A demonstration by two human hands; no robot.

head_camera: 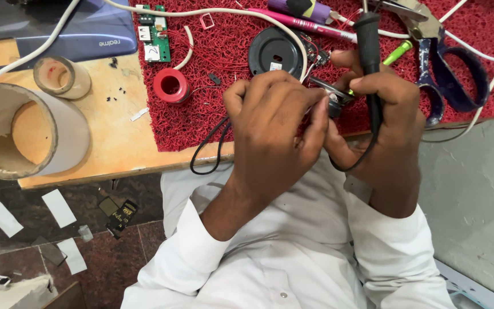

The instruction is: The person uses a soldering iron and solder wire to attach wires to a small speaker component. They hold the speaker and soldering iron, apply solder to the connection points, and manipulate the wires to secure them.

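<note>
Head view, looking down at a work surface. A wooden tabletop (115, 137) carries a red looped mat (201, 123); to the right lies a grey slab (475, 189), and below the table edge a dark stone floor (92, 246) shows about five pale scraps of paper (59, 208) and one small dark component (122, 214).

Containers: one large cardboard tube (27, 134) lies open-ended on the wood, its interior bare as far as visible; one smaller tape roll core (61, 76) stands just behind it. One red tape roll (171, 85) sits at the mat's left edge.

Other items, one each: green circuit board (154, 33), black round disc (274, 51), pink pen (304, 24), blue-handled scissors (450, 68), dark blue flat case (58, 31). Several white cables (224, 11) cross the mat.

Hands: the left hand (273, 123) is closed around a small dark part (334, 98), held above the table's front edge, from which a black cable (210, 146) loops down. The right hand (387, 109) is closed on the black handle of one soldering iron (370, 51), its tip hidden behind the fingers. The two hands touch at the part.
</note>
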